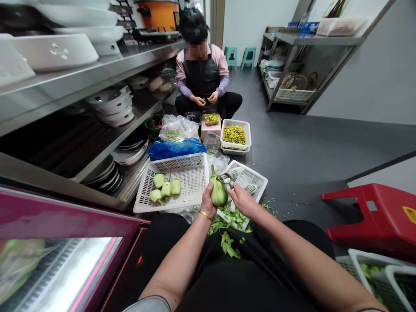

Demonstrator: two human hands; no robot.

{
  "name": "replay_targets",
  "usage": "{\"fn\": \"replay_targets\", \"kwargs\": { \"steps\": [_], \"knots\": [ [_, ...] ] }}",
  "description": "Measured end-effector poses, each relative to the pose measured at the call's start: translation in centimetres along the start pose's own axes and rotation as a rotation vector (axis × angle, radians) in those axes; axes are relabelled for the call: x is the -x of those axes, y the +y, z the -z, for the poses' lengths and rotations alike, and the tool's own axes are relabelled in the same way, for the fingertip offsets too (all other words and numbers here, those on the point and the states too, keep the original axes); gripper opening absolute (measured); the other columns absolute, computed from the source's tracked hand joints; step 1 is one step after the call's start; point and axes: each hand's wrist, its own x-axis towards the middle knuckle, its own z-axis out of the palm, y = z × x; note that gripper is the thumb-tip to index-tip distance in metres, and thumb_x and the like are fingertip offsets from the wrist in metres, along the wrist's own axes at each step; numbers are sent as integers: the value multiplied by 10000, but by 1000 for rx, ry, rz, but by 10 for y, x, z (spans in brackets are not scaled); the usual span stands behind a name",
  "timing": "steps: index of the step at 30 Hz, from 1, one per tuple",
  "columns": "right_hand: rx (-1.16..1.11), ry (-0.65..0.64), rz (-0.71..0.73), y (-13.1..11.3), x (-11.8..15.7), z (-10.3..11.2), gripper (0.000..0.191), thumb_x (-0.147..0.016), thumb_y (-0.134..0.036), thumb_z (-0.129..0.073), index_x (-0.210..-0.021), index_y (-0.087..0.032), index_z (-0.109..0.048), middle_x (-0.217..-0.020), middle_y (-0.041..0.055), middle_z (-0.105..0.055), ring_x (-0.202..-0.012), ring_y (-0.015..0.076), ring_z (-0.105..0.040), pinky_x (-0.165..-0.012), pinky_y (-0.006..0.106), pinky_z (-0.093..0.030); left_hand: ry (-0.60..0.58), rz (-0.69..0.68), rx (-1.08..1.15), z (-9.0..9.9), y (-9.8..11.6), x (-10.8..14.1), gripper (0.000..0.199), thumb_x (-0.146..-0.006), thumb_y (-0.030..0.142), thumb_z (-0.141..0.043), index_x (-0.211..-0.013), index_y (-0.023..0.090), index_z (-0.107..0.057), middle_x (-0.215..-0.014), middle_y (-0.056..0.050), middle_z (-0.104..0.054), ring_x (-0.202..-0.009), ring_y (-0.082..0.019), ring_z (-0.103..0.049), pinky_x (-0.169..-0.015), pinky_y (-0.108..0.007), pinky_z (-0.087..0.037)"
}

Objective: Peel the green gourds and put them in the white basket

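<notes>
My left hand (208, 203) is wrapped round a green eggplant (219, 193) and holds it with the stem up. In my right hand (242, 199) is a peeler (226, 178), its metal head against the eggplant's upper right side. Below my hands, green peel strips (232, 219) lie in the near end of a white perforated basket (260, 177). More peel (228, 246) has dropped onto my dark apron. To the left, a larger white basket (191, 197) contains several peeled pale-green eggplant pieces (166, 189).
Ahead squats a co-worker (202, 69), both hands at small yellow flowers. A basket of yellow flowers (234, 134) and a blue plastic bag (175, 148) lie between us. Metal shelving (107, 71) with white dishes runs along the left; a red stool (373, 216) is at right.
</notes>
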Motion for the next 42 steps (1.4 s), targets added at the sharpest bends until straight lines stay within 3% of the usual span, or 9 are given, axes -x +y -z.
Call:
{"fn": "replay_targets", "kwargs": {
  "steps": [7, 12, 16, 21, 25, 29, 33, 38, 42],
  "knots": [
    [-83, -260, -10, 54, 96, -41, 178, -888, -339, -295, -752, -244, -360, -641, 14, -567, -604, 185, -569, -559, 257, -367, 116, 4, 28, 0, 6, -6, 413, -613, 452, -704, -872, 136, -642, -738, -33, -665, -657, -154, -619, -650, -276, -499],
    [-11, -47, 33, 24, 50, 4, 184, -904, -368, -283, -786, -246, -355, -647, 2, -538, -610, 188, -548, -575, 261, -349, 54, -178, -141, -2, -3, 2, 394, -606, 461, -723, -797, 133, -620, -708, -9, -624, -623, -118, -578, -600, -230, -455],
    [63, 18, 29, -4, 17, 3, 122, -895, -306, -318, -807, -233, -361, -642, 7, -536, -623, 192, -552, -569, 258, -338, -15, -246, -180, -5, -2, 9, 353, -623, 454, -716, -751, 149, -594, -667, 16, -590, -599, -102, -555, -583, -214, -436],
    [-22, -179, 17, 30, 85, -32, 169, -898, -329, -282, -769, -243, -348, -643, 10, -553, -593, 187, -558, -556, 258, -355, 46, -182, -122, -2, 4, 5, 376, -596, 451, -733, -766, 145, -595, -664, 16, -600, -582, -111, -564, -567, -224, -447],
    [-55, -323, -11, 55, 117, -15, 228, -894, -387, -280, -739, -246, -369, -680, 20, -581, -623, 188, -571, -594, 269, -387, 17, 74, -1, 2, 6, 3, 468, -613, 484, -711, -927, 153, -607, -782, -42, -657, -730, -203, -631, -700, -354, -513],
    [-17, -153, -36, 32, 63, 24, 220, -892, -381, -277, -730, -247, -342, -692, 17, -555, -675, 196, -558, -635, 280, -382, -97, 264, -35, 3, 3, 8, 468, -646, 477, -688, -942, 125, -602, -762, -71, -663, -691, -229, -640, -723, -431, -522],
    [-7, -33, -52, 1, 20, 21, 158, -893, -317, -314, -772, -234, -374, -723, 34, -567, -712, 204, -554, -644, 277, -367, -113, 144, -39, 5, -5, 9, 428, -660, 413, -702, -947, 107, -617, -807, -72, -670, -715, -191, -643, -739, -331, -514],
    [-86, -190, -57, 28, 78, -37, 155, -902, -296, -292, -804, -227, -391, -718, 39, -585, -679, 188, -573, -616, 262, -370, 10, -7, -36, 7, -3, 0, 374, -627, 380, -735, -883, 128, -630, -757, -34, -663, -642, -143, -621, -622, -252, -508],
    [-70, -333, -70, 58, 111, -32, 182, -901, -326, -301, -758, -236, -368, -685, 22, -563, -651, 182, -566, -603, 263, -362, 68, 65, 21, 3, 2, -3, 411, -650, 442, -701, -934, 154, -628, -787, -41, -671, -691, -180, -638, -678, -323, -529]
  ]
}}
